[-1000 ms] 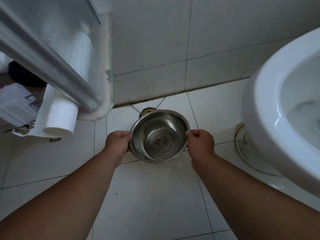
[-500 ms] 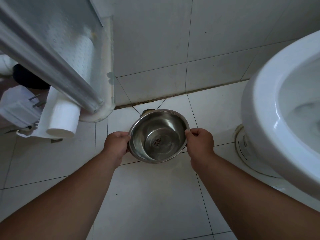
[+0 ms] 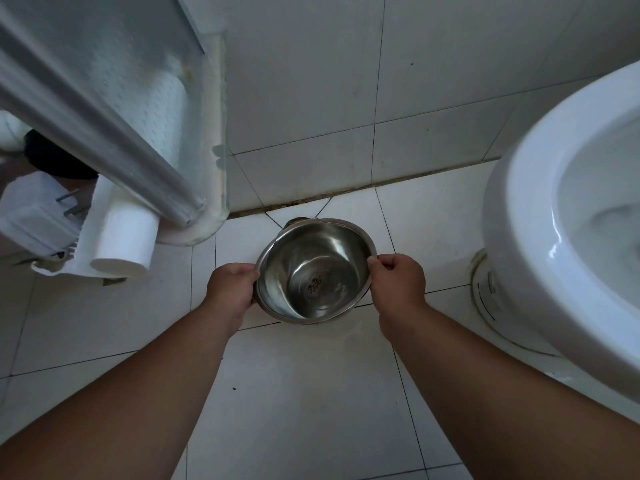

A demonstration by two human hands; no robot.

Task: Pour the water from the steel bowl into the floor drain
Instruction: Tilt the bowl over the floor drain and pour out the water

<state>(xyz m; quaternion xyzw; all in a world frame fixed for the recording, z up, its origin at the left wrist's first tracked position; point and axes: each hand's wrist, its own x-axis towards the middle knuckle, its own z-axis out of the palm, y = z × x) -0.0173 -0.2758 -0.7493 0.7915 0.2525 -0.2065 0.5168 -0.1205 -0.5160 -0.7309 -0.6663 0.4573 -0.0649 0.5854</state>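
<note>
Though partly visible, floor drain behind steel bowl

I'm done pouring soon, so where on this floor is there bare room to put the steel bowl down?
Most open: the floor tiles between the forearms, below the steel bowl. More bare tile lies left, below the toilet paper roll. Crowded: right, by the toilet base, and the corner around the floor drain, which sits near the shower door frame.

Toilet: white, on your right, standing on the floor.
Paper roll: white, on your left, beside a frosted door.
</note>
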